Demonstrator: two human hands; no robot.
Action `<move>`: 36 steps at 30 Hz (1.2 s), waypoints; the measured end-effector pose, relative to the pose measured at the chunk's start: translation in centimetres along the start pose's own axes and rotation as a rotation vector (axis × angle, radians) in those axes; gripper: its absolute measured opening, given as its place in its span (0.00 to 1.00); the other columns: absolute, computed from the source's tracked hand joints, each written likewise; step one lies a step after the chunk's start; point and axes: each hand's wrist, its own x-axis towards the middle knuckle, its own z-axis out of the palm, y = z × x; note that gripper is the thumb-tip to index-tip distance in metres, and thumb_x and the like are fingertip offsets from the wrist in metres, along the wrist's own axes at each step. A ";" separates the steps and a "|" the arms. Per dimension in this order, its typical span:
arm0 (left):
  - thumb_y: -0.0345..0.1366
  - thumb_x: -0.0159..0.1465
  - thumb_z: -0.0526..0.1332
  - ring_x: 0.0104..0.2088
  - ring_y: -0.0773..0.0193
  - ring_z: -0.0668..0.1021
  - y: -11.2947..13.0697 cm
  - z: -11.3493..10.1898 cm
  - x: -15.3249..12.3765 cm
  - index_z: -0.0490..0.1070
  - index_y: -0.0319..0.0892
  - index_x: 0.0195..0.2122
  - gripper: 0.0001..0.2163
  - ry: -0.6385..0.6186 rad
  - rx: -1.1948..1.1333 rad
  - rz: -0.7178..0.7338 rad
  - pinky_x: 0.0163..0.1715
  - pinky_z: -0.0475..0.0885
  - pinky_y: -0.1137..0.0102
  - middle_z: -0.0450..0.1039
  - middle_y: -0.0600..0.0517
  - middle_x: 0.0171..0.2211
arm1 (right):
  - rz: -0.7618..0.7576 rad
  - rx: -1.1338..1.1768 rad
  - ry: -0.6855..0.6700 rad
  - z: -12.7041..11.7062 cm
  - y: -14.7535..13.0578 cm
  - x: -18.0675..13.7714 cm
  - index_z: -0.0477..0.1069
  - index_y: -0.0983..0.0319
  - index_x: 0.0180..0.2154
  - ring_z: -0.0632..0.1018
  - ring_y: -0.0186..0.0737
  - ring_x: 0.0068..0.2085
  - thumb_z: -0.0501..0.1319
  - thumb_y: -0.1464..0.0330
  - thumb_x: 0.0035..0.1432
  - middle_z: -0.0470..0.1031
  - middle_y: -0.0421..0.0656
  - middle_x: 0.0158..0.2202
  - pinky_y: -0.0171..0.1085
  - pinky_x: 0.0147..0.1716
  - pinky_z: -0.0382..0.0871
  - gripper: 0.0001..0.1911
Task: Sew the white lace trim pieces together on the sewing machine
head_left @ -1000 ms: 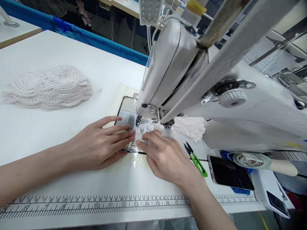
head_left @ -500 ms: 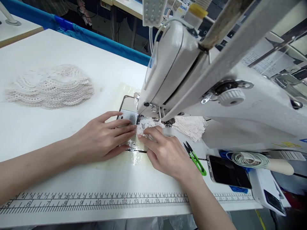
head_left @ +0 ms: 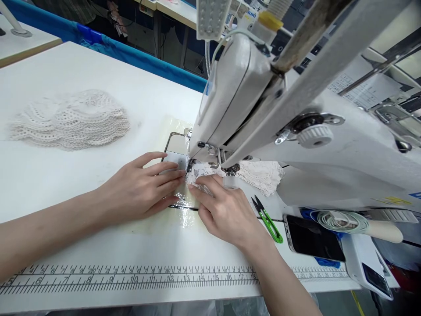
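A piece of white lace (head_left: 199, 169) lies under the sewing machine's needle area, its front part partly hidden by fingers. My left hand (head_left: 144, 186) rests flat on the machine's plate, fingers apart, its fingertips reaching the lace's left edge. My right hand (head_left: 226, 208) bends over the lace from the right, fingers curled on its near edge; what lies beneath them is hidden. More white lace (head_left: 261, 175) lies gathered to the right under the arm of the sewing machine (head_left: 243, 83).
A stack of lace pieces (head_left: 72, 120) lies at the left of the table. Right of my right hand are green thread snips (head_left: 269, 224), a phone (head_left: 314, 237) and a coiled cord (head_left: 342, 220). A printed ruler (head_left: 134, 276) runs along the front edge.
Both hands keep nearly the same place and pose, with only a very slight shift to the left. The lace shows hardly any movement.
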 end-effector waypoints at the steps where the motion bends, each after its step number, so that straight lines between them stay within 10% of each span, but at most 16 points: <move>1: 0.39 0.76 0.55 0.54 0.59 0.81 0.0 0.0 0.0 0.78 0.43 0.51 0.13 0.000 0.002 -0.001 0.66 0.62 0.60 0.83 0.54 0.52 | 0.001 -0.004 0.002 0.0 0.0 0.0 0.79 0.68 0.52 0.81 0.50 0.47 0.54 0.77 0.65 0.81 0.52 0.49 0.47 0.49 0.77 0.19; 36: 0.44 0.76 0.53 0.62 0.48 0.76 -0.8 1.3 0.0 0.74 0.37 0.60 0.20 -0.067 0.084 -0.074 0.62 0.67 0.52 0.78 0.43 0.59 | 0.073 -0.244 -0.034 1.2 -0.5 0.8 0.74 0.69 0.59 0.80 0.50 0.53 0.55 0.76 0.68 0.81 0.52 0.54 0.45 0.52 0.74 0.21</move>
